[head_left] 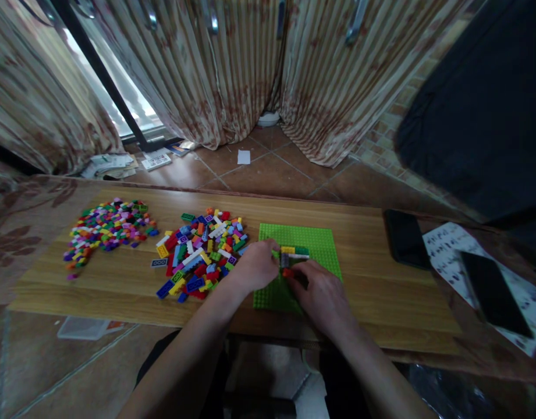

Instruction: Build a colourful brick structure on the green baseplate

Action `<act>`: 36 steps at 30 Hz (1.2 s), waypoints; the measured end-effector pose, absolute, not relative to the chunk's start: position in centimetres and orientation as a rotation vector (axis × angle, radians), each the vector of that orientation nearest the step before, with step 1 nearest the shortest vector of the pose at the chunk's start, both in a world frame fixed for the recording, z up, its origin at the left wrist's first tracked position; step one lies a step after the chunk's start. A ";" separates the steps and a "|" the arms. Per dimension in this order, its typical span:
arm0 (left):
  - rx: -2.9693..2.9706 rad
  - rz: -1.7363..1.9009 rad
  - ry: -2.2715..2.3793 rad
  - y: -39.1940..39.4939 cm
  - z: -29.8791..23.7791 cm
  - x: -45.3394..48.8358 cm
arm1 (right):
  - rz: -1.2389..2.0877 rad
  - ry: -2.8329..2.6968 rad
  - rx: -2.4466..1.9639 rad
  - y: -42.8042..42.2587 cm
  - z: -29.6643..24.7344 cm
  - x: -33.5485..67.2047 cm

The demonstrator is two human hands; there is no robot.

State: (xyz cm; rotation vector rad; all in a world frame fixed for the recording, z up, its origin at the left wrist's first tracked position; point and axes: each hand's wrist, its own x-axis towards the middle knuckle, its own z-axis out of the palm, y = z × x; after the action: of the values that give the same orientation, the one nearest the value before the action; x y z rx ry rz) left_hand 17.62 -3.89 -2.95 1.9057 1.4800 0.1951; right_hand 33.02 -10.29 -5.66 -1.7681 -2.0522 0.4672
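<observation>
Right hand (pixel 320 291) pinching a small red plastic brick (pixel 287 272) at the square, studded green baseplate (pixel 322 235), just beside a short grey brick (pixel 284 261)! Left hand (pixel 258 266) curled opposite; whether it's gripping anything, I can't tell. Behind, a yellow brick (pixel 287 250); further left, a multicoloured brick heap (pixel 202 256) on the pale wooden tabletop (pixel 368 302).
</observation>
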 end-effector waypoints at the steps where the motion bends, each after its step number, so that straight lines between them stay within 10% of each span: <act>1: 1.899 0.202 1.485 -3.9 -3.0 17.5 | 0.477 -2.053 -1.739 -10.2 -5.7 33.2; 36: 1.854 0.253 1.579 -3.8 -4.2 18.2 | 0.680 -1.810 -1.683 -9.2 -6.2 33.4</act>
State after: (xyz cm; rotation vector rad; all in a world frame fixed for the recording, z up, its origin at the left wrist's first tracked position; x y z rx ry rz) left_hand 18.19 -3.78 -4.23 1.8535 1.5795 0.2531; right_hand 33.44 -9.16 -6.17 -1.6834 -1.8104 0.6799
